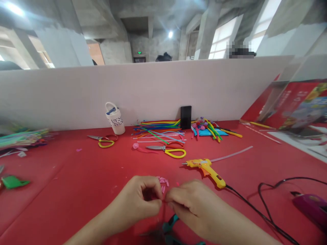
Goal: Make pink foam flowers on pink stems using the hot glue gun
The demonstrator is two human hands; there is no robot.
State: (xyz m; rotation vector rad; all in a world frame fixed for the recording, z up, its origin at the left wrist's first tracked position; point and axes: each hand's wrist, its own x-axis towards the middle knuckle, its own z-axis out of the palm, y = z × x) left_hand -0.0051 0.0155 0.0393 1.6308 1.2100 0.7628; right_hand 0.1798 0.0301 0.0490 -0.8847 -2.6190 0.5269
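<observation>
My left hand [142, 200] and my right hand [192, 206] meet over the near middle of the red table, fingertips almost touching. Each one is pinched closed. Whatever lies between the fingertips is too small and too hidden to make out. Just beyond them is a little pile of cut pink pieces [163, 181], partly covered by my hands. Below the right hand, teal-handled scissors [170, 223] lie on the table, blurred and cut off by the lower edge. A yellow glue gun [208, 168] with a clear glue stick in its back rests beyond the right hand.
Yellow-and-red scissors [175, 152] and a pink rosette [135, 146] lie beyond, near colourful pipe cleaners [158, 131]. A second pair of scissors [106, 141], a white cup [116, 120] and a black phone [186, 117] stand farther back. The glue gun's black cord [255, 207] runs right.
</observation>
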